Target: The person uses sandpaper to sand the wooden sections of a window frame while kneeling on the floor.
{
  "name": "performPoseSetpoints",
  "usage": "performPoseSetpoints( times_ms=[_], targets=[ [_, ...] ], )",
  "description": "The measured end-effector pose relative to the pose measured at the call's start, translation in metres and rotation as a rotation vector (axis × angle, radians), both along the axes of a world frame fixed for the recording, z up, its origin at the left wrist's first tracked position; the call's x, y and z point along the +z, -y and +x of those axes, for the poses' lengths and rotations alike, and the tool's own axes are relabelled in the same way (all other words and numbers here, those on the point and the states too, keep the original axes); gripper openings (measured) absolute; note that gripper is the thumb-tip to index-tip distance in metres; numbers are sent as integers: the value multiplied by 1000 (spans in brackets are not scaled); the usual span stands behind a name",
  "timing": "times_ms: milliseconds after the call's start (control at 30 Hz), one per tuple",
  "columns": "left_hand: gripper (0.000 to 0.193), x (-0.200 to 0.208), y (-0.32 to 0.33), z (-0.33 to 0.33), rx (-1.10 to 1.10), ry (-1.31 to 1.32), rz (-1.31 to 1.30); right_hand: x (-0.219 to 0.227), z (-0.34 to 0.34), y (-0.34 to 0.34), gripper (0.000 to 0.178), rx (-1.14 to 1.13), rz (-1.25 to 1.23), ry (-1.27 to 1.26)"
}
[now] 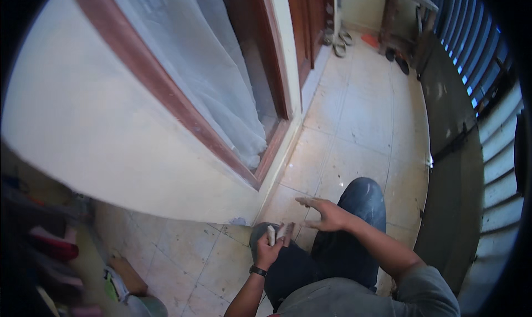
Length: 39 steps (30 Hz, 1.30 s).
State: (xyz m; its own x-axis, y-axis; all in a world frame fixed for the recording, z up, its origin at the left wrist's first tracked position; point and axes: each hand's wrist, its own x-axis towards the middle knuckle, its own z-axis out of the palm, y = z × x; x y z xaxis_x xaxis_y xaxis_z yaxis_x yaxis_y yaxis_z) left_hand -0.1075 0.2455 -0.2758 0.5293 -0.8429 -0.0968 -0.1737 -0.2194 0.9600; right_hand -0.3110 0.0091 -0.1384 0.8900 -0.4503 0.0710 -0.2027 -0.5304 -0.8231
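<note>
My left hand (268, 252), with a dark band on its wrist, is above my left knee. Its fingers close around a small pale piece (281, 233) that looks folded, with a brownish side; its exact kind cannot be made out. To the right of it, my right hand (328, 215) is raised in front of my bent right knee. Its fingers are stretched out and apart, pointing left, and nothing is in them. Close ahead of both hands is the lower corner of a cream wall (183, 189), its bottom edge chipped.
A brown-framed window (160, 92) with a white curtain (221, 90) fills the wall at left. Sandals (339, 46) and a wooden stand (407, 23) are at the far end of the tiled floor (354, 128). A dark metal gate (451, 200) runs along the right. Assorted items lie lower left.
</note>
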Motion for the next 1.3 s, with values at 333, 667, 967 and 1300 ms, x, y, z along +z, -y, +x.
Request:
performPoseSetpoints(
  times_ms=[333, 667, 967, 1300],
  targets=[
    [9, 189, 48, -62, -160, -60, -379, 61, -37, -87, 27, -464, 526, 456],
    [15, 240, 54, -32, -191, -108, -218, 125, -30, -60, 40, -215, -297, 574],
    [21, 486, 162, -45, -78, 178, -392, 352, -18, 35, 52, -376, 417, 507],
    [36, 780, 120, -119, 35, 88, 3, 662, -80, 12, 29, -480, 849, 387]
  ],
)
